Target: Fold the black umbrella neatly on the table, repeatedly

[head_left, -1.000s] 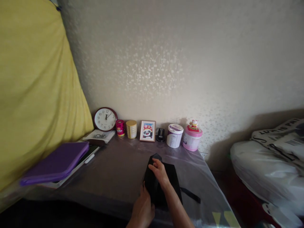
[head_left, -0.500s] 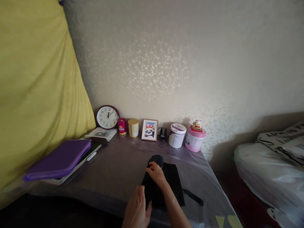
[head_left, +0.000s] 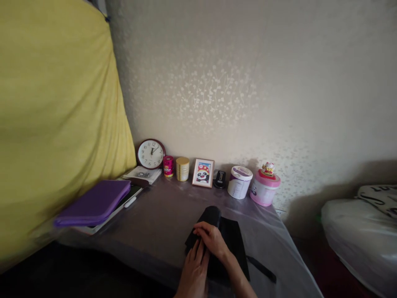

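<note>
A soft black piece [head_left: 235, 240], probably fabric, lies on the table, with a thick rolled part [head_left: 212, 214] along its left side. A narrow black strap [head_left: 262, 269] trails from it to the right. My left hand [head_left: 195, 263] rests on the near part of the roll, its fingers stretched out flat. Just beyond it, my right hand [head_left: 214, 242] is closed over the roll with bent fingers. Its fingertips meet the tips of my left fingers, and both hands hide the middle of the roll.
Along the wall stand a clock [head_left: 151, 153], a pink tin [head_left: 168, 166], a yellow-lidded can [head_left: 182, 169], a panda picture frame [head_left: 203, 173], a small black object [head_left: 220, 179], a white tub [head_left: 240, 183] and a pink-lidded tub [head_left: 265, 188]. A purple folder [head_left: 93, 203] lies left.
My left hand has moved forward from beside the black piece onto the roll, up against my right hand. The right hand stays on the roll. The view has shifted slightly left.
</note>
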`<state>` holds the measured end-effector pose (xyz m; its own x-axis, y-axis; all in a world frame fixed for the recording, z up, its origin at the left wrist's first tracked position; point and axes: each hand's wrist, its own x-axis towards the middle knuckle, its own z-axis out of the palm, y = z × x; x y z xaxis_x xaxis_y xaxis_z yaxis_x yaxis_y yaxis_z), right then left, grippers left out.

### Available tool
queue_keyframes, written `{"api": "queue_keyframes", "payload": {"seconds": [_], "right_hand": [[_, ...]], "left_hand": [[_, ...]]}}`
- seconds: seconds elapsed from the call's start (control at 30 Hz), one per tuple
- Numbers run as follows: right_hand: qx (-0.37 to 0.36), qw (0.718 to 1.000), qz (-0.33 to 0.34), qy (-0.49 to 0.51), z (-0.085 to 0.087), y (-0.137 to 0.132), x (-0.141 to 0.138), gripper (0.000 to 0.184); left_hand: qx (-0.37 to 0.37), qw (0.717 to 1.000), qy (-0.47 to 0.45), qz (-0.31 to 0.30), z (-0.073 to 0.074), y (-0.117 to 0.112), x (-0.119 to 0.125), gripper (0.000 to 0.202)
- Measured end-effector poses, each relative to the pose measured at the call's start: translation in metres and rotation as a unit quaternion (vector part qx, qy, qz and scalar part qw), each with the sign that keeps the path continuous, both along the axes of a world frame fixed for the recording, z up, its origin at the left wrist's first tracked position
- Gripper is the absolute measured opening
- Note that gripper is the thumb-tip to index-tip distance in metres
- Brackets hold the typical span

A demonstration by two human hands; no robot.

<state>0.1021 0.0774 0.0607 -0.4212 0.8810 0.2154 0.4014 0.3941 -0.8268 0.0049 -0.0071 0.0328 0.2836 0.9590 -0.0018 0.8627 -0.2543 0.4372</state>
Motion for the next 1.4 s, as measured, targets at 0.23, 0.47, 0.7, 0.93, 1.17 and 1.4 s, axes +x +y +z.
{"api": "queue_keyframes", "payload": {"seconds": [0.23,0.47,0.7,0.93,1.17,1.4], "right_hand": [[0.158,0.985,0.003,-0.07,-0.01,-0.006,0.023,0.029],[0.171,0.968,-0.012,-0.18,-0.014,0.034,0.025,0.03],[0.163,0.961,-0.061,-0.215,-0.02,0.068,0.022,0.029],[0.143,0.949,-0.098,-0.264,-0.023,0.095,0.023,0.031],[0.115,0.932,-0.21,-0.272,-0.02,0.095,0.043,0.028],[0.071,0.909,-0.337,-0.235,-0.028,0.049,0.111,0.033]], "left_hand": [[0.015,1.0,-0.001,0.016,-0.006,0.004,0.004,0.072],[0.009,1.0,-0.003,0.02,-0.011,0.009,0.005,0.069],[-0.072,0.997,0.006,0.042,0.0,0.011,0.005,0.074],[-0.078,0.996,-0.012,0.035,-0.023,0.019,0.004,0.078],[-0.054,0.997,0.032,0.045,-0.041,0.019,0.015,0.077],[-0.049,0.998,0.027,0.025,-0.026,0.012,0.015,0.086]]}}
